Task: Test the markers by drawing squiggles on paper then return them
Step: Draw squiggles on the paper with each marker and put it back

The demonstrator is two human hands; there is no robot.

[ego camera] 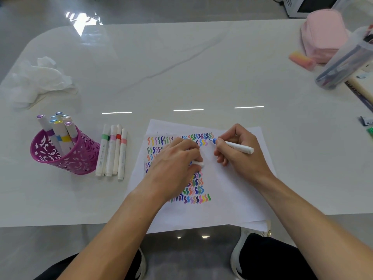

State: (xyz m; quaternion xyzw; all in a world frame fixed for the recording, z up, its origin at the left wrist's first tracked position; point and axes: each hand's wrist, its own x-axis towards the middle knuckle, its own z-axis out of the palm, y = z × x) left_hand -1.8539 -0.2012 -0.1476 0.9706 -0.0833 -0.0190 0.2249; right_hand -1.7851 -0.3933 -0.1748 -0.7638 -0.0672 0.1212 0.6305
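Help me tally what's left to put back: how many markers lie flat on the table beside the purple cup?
4, side by side right of the purple cup: green-banded marker, pink-banded marker, red-banded marker, salmon-banded marker farthest right. None seems hidden.

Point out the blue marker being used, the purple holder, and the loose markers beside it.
blue marker (241, 148), head view, white barrel behind the fingers.
purple holder (76, 158), head view, front wall.
loose markers (110, 156), head view, second marker's barrel.
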